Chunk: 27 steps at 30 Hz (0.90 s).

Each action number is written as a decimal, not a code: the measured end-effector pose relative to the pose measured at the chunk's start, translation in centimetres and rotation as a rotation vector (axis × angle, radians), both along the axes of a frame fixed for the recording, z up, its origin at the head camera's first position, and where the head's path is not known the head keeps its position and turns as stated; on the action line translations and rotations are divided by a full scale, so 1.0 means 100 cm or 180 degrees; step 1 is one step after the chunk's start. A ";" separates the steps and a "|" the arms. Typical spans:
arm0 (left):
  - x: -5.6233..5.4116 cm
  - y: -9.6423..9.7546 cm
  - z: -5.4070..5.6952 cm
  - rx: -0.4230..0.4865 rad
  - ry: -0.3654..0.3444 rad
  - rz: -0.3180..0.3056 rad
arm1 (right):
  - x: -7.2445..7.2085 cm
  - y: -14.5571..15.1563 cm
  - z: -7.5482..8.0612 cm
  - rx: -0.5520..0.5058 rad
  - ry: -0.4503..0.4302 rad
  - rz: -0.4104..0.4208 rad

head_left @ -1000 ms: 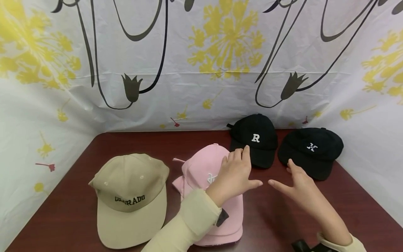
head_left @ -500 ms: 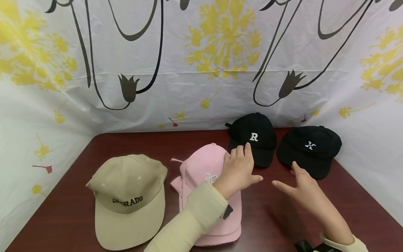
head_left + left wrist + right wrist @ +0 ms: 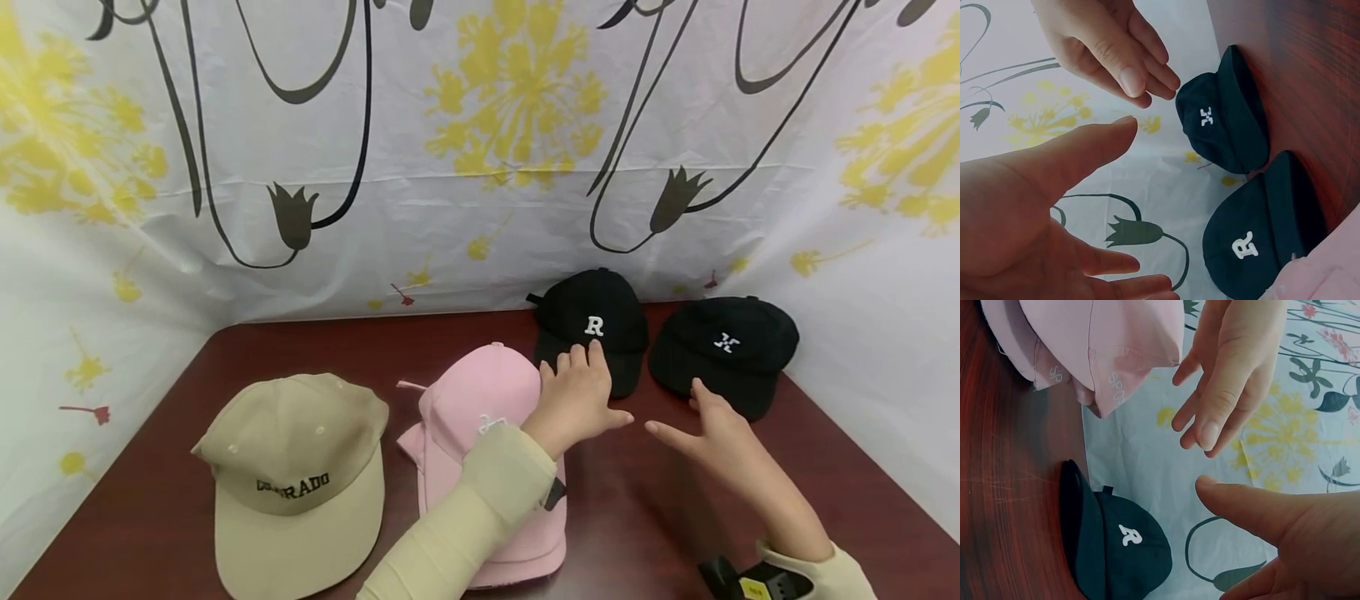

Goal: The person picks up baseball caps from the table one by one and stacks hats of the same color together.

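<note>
My left hand (image 3: 577, 396) hovers over the right side of the stacked pink caps (image 3: 480, 387), its fingertips overlapping the brim of the black cap with a white R (image 3: 600, 296). Thumb and fingers are spread, with nothing between them. To its right, my right hand (image 3: 723, 442) is in the air in front of the other black cap (image 3: 757, 325), which bears a small white emblem. Its thumb points toward the left thumb, a small gap apart. In the right wrist view, the pink caps (image 3: 1135, 337) show one nested in another. My left sleeve hides part of them.
At the left of the dark red table (image 3: 142, 467) lies a beige cap (image 3: 300, 433) lettered COLORADO, brim toward me. A white curtain (image 3: 360, 283) with yellow flowers and dark stems hangs behind the table and along both sides.
Both hands have moved slightly to the right relative to the caps, staying spread. The head view has turned a little, so the caps appear further left. No cap has visibly moved.
</note>
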State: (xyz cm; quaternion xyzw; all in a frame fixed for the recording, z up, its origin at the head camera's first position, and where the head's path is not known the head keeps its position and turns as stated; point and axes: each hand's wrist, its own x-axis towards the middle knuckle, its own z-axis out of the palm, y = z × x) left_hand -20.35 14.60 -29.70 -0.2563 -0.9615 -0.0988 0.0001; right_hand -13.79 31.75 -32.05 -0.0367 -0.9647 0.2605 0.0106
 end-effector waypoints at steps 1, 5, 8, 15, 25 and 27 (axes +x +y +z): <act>-0.001 0.001 -0.001 -0.0002 -0.0016 0.0010 | -0.001 0.001 0.000 0.0007 -0.0010 0.0004; -0.003 0.005 -0.002 -0.0015 -0.0051 0.0031 | -0.002 0.003 -0.002 0.0007 -0.0031 0.0003; -0.004 0.009 -0.002 -0.0017 -0.0056 0.0027 | -0.003 0.005 -0.003 -0.0009 -0.0038 0.0006; -0.012 0.018 -0.004 -0.0083 -0.0070 0.0049 | -0.007 0.009 -0.005 0.0007 -0.0029 -0.0007; -0.026 0.030 -0.009 -0.0117 -0.0156 0.0151 | -0.019 0.016 -0.006 -0.0035 -0.0109 -0.0008; -0.028 0.032 -0.010 -0.0126 -0.0195 0.0167 | -0.021 0.017 -0.006 -0.0037 -0.0118 -0.0008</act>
